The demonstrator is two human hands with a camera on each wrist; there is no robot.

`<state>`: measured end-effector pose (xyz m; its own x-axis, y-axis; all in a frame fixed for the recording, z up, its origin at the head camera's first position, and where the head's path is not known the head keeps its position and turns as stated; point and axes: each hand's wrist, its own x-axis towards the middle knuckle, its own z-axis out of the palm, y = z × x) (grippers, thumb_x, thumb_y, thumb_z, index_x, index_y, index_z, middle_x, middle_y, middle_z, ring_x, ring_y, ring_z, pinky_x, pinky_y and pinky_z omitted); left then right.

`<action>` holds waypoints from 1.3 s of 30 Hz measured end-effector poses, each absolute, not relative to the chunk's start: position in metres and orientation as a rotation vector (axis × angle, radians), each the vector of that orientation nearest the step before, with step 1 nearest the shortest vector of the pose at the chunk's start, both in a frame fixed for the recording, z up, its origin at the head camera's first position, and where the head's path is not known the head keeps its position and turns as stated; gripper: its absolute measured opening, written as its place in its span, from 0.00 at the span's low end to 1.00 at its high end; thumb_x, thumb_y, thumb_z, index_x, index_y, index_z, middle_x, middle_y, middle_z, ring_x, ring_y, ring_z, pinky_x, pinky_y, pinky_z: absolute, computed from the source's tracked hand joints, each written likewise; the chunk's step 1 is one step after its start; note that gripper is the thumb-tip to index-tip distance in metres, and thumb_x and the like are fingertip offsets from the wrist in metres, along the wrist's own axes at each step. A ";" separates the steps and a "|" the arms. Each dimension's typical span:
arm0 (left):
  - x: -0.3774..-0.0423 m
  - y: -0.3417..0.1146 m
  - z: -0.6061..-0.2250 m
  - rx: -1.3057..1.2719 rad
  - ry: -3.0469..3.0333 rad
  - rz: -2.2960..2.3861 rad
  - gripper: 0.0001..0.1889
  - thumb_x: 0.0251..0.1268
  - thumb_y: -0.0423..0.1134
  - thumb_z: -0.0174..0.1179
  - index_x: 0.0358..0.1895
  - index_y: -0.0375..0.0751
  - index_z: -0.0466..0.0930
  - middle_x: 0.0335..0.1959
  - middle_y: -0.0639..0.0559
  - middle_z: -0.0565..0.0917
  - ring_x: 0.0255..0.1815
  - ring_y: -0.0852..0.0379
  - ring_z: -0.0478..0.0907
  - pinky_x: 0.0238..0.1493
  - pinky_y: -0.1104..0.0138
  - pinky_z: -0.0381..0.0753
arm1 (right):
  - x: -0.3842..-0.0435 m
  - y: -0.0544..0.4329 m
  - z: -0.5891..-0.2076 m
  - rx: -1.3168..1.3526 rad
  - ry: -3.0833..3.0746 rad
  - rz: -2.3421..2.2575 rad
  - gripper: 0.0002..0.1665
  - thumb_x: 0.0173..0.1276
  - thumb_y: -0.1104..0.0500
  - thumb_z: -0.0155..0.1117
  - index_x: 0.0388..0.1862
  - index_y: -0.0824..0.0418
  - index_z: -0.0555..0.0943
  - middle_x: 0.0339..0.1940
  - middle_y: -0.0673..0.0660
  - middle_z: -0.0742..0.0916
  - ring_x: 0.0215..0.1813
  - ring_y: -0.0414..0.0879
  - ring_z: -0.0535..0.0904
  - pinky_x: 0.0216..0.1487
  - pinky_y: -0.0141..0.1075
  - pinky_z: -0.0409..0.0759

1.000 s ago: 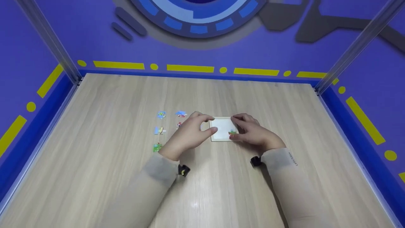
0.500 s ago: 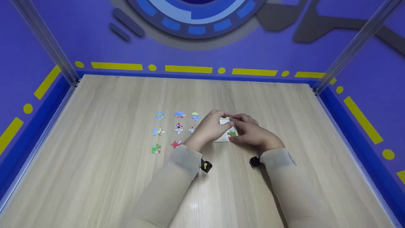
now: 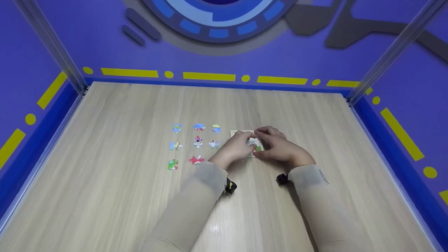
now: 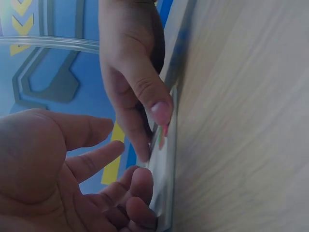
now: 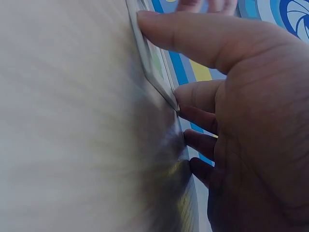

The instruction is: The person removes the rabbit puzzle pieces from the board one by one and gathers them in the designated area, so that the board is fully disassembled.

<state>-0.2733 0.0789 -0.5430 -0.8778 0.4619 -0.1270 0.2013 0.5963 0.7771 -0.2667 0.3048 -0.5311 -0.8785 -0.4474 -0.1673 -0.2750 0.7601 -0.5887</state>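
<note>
A shallow white puzzle tray [image 3: 233,133] with a pale rim lies on the table, partly hidden by both hands. My right hand [image 3: 281,146] holds its right side, thumb at the near edge and index finger by the far corner in the right wrist view. A green jigsaw piece [image 3: 258,148] with some red sits in the tray's near right corner, beside the right thumb. My left hand [image 3: 235,145] is over the tray's left part. In the left wrist view that left hand [image 4: 67,169] has loosely bent fingers, thumb apart, with nothing seen between them.
Left of the tray, several jigsaw pieces lie spread in rough rows, among them a red piece [image 3: 196,160], a green piece [image 3: 173,164] and one with an animal face [image 3: 198,141]. Blue panels [image 3: 210,63] wall in the wooden table [image 3: 133,115].
My left hand has moved right from the tray's left edge to over it, uncovering loose pieces on the table. The right hand stays at the tray's right side.
</note>
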 end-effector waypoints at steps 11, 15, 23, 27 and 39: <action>-0.266 0.087 -0.552 0.568 2.640 0.967 0.29 0.81 0.44 0.63 0.80 0.40 0.80 0.76 0.41 0.76 0.75 0.46 0.79 0.82 0.57 0.77 | -0.267 0.303 -0.531 -0.551 2.653 -0.835 0.60 0.74 0.36 0.77 0.94 0.57 0.61 0.92 0.58 0.66 0.93 0.65 0.54 0.93 0.66 0.51; -0.273 0.088 -0.564 0.599 2.638 0.974 0.25 0.82 0.41 0.60 0.77 0.40 0.84 0.74 0.42 0.77 0.77 0.48 0.77 0.83 0.58 0.75 | -0.267 0.302 -0.530 -0.534 2.634 -0.840 0.61 0.74 0.35 0.77 0.94 0.56 0.61 0.92 0.56 0.66 0.94 0.65 0.53 0.93 0.66 0.52; -0.271 0.089 -0.564 0.639 2.656 1.000 0.22 0.77 0.41 0.63 0.69 0.42 0.90 0.71 0.42 0.82 0.75 0.47 0.79 0.81 0.58 0.78 | -0.266 0.303 -0.529 -0.527 2.636 -0.830 0.61 0.73 0.34 0.78 0.95 0.55 0.60 0.92 0.57 0.65 0.94 0.65 0.53 0.93 0.67 0.51; -0.267 0.088 -0.559 0.617 2.643 1.013 0.22 0.77 0.42 0.67 0.70 0.43 0.89 0.73 0.41 0.80 0.76 0.47 0.79 0.82 0.59 0.76 | -0.266 0.303 -0.529 -0.526 2.644 -0.827 0.62 0.73 0.34 0.78 0.94 0.55 0.61 0.93 0.58 0.65 0.94 0.66 0.53 0.93 0.68 0.50; -0.264 0.089 -0.557 0.551 2.634 1.075 0.21 0.74 0.42 0.69 0.66 0.52 0.80 0.67 0.46 0.77 0.59 0.49 0.81 0.68 0.57 0.82 | -0.266 0.305 -0.529 -0.542 2.647 -0.829 0.60 0.74 0.36 0.77 0.94 0.56 0.62 0.92 0.58 0.66 0.93 0.66 0.54 0.93 0.68 0.51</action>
